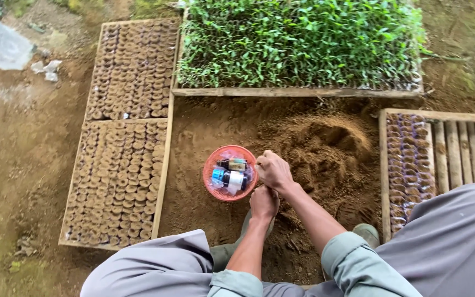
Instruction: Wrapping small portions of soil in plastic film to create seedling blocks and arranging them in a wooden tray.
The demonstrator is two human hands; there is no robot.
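The person squats over bare soil, both hands meeting just in front of the knees. The right hand (274, 170) sits on top, its fingers (265, 158) curled shut around something too small to make out; the left hand (263, 202) is directly beneath it, and whether its fingers are closed on anything I cannot tell, since the right hand covers them.

Touching the right fingers on their left side is a small red basket (230, 172) lined with clear plastic and holding a few little bottles (232, 177). Just beyond the fingers, away from the body, lies a loose mound of brown soil (325, 144). Well to the left of the fingers are two wooden-framed beds of small soil-filled pots (125, 143), packed in rows; farther ahead stands a framed bed of green seedlings (298, 44). To the right of the fingers is a slatted wooden tray (463, 146), only partly filled with pots.

As a judgement: the basket rests lightly on uneven ground right against the knuckles, so a sideways nudge of the right hand could tip it and roll the bottles into the dirt. Whatever the curled fingers hold appears tiny, and if the grip loosens it would likely drop into the crumbly soil below and be hard to find. The squat also leaves the boots (366, 234) near the tray's edge, where a shift of weight could knock its pots
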